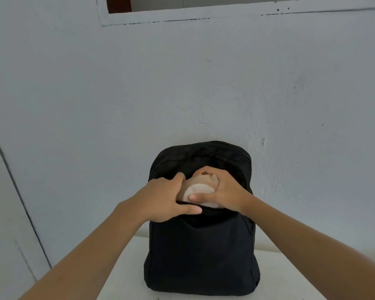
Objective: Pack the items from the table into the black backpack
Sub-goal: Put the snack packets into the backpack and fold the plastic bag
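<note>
Head view: L hand (167, 198) comes in from 7 o'clock, fingers curled over the front lip of the black backpack (204, 256) opening, thumb outside pointing to 3, pinching the fabric. R hand (223, 191) comes from 4 o'clock, fingers wrapped over a tan soft item (198, 189), thumb across its pale round face. Item sits half in the opening; hands hide the rest, so its long axis can't be told. Backpack stands upright at 6 o'clock on a white table (126, 267), wall (182, 83) behind, long axis 12–6, front toward camera.
</note>
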